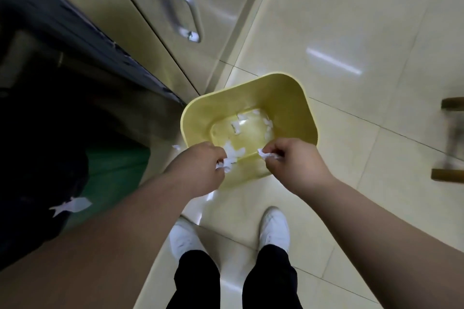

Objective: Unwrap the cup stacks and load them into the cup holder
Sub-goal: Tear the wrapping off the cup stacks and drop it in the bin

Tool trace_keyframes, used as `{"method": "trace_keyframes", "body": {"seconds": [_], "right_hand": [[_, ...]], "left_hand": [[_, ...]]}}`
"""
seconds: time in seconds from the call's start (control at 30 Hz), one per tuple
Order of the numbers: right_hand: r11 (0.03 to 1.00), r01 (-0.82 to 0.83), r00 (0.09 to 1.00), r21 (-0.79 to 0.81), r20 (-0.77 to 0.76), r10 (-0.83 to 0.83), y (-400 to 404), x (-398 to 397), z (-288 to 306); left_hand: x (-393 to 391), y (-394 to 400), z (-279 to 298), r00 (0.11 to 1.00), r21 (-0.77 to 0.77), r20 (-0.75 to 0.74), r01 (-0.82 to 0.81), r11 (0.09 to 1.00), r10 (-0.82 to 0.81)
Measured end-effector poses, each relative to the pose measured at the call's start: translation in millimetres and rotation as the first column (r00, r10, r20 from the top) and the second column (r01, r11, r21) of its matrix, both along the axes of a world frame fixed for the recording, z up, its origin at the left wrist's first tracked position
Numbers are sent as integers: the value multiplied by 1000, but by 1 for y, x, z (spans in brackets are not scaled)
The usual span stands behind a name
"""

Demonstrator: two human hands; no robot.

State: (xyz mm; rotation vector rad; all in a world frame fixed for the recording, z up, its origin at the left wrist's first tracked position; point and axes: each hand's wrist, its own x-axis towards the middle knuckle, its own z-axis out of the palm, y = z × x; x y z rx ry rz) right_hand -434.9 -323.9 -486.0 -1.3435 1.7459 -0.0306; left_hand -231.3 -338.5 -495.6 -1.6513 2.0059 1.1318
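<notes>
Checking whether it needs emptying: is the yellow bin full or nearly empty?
Nearly empty: the yellow bin shows its bare bottom, with only a few white scraps there.

I'm seeing bin [296,98] sitting on floor [351,20] | cabinet [140,7] left — behind | scraps [238,125] lying in bin | shoes [275,228] before it

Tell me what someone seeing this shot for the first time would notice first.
The eye lands on the yellow bin standing on the pale tiled floor at mid frame, with white paper scraps on its bottom. Just above its near rim, the left hand and the right hand each pinch torn white wrapper bits. Below them stand two white shoes, and a cabinet's metal handle gleams at upper left.
</notes>
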Motion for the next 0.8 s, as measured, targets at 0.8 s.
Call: {"method": "trace_keyframes", "body": {"seconds": [0.8], "right_hand": [[915, -397, 889, 74, -216, 403, -39, -9, -96]], "left_hand": [[-33, -31, -89, 870, 110, 240, 416, 903, -430]]}}
